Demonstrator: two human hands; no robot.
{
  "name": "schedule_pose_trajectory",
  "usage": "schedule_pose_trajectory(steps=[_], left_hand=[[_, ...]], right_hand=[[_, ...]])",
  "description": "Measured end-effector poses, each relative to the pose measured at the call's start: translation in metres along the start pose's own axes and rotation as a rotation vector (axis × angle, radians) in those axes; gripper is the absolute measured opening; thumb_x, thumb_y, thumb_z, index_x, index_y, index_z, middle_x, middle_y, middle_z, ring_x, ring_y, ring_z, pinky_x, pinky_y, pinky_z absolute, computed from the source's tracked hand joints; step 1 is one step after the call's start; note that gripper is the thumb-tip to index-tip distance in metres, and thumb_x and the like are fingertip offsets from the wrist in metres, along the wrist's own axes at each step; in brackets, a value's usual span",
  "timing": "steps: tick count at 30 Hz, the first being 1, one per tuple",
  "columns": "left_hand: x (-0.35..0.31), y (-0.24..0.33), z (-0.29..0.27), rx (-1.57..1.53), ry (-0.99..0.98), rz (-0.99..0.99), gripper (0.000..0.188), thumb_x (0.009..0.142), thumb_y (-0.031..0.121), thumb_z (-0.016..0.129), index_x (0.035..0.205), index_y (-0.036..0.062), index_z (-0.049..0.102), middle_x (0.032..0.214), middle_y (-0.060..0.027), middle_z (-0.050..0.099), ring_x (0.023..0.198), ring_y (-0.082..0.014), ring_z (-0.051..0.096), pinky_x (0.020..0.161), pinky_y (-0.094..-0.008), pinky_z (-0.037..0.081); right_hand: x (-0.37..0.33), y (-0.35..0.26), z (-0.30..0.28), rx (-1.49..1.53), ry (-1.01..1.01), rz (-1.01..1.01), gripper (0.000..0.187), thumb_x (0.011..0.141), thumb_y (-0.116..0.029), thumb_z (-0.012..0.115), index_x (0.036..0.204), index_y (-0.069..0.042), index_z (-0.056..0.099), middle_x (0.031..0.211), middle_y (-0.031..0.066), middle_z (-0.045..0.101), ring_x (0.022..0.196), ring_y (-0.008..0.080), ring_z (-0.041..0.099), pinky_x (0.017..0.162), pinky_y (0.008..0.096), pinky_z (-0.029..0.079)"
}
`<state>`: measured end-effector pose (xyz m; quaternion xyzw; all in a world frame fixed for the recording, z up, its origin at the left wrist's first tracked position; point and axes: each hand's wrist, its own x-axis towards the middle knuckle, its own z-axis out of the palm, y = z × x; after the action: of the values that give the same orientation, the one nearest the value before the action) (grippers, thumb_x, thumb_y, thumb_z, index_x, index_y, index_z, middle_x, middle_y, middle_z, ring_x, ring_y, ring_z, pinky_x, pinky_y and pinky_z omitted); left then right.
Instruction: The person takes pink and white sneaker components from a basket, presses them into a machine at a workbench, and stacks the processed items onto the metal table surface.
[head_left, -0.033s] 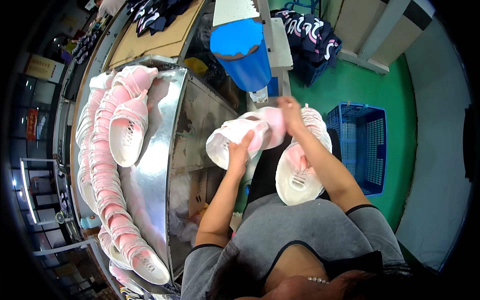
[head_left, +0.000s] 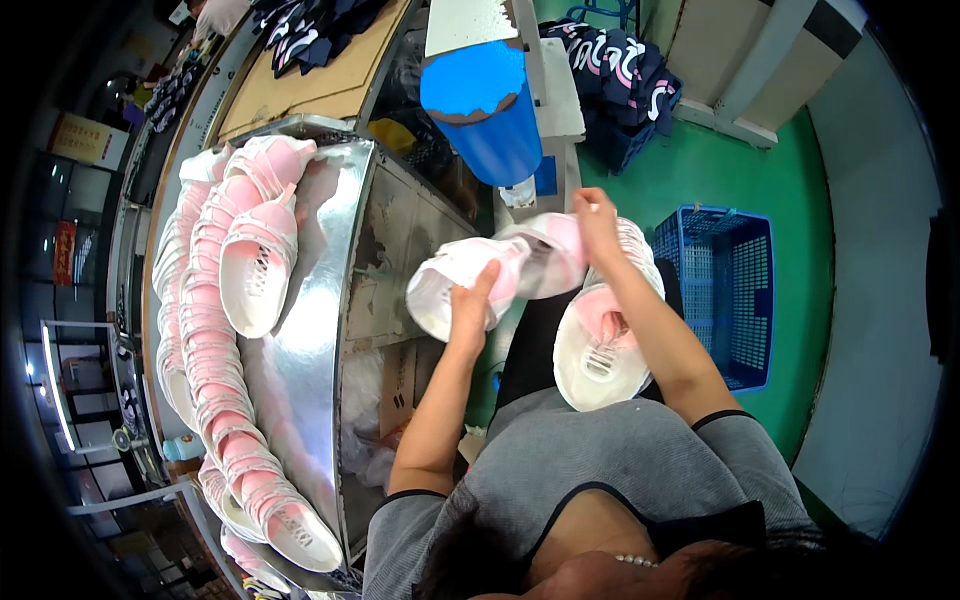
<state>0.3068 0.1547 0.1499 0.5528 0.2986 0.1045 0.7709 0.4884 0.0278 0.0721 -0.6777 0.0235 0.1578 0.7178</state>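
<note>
Held up over the lap: a pink and white shoe, sole side turned left, just in front of the blue cylinder. Left hand wrapped around the shoe's white sole end, grip closed on it. Right hand pinching the pink upper at the far end, fingers pressed together on it. Probably light, soft and bendy on top, stiffer at the sole; best held by the sole rim and the heel. Below the held shoe, two more shoes resting on the lap. Left of the held shoe, a shiny metal table with a long row of pink shoes. Right of it, a blue plastic crate on a green floor. Farther off, dark cloth pieces.
</note>
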Motion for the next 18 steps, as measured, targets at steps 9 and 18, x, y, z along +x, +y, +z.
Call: schedule_pose_trajectory(steps=[9,18], left_hand=[[0.062,0.018,0.009,0.312,-0.11,0.267,0.034,0.088,0.02,0.06,0.114,-0.0015,0.057,0.106,-0.0076,0.061,0.097,-0.0157,0.056,0.085,-0.029,0.044],[0.117,0.005,0.018,-0.19,0.02,0.024,0.037,0.084,0.014,0.06,0.115,-0.0053,0.055,0.111,-0.0112,0.061,0.1,-0.0207,0.059,0.084,-0.0327,0.047]], right_hand=[[-0.02,-0.029,0.03,-0.097,-0.338,-0.129,0.029,0.078,-0.023,0.072,0.091,-0.001,0.059,0.08,0.0073,0.064,0.075,0.0154,0.06,0.072,0.027,0.045],[0.021,-0.05,0.035,0.159,-0.433,0.258,0.012,0.083,-0.008,0.065,0.078,-0.001,0.057,0.072,0.0103,0.062,0.069,0.0167,0.061,0.064,0.0281,0.047]])
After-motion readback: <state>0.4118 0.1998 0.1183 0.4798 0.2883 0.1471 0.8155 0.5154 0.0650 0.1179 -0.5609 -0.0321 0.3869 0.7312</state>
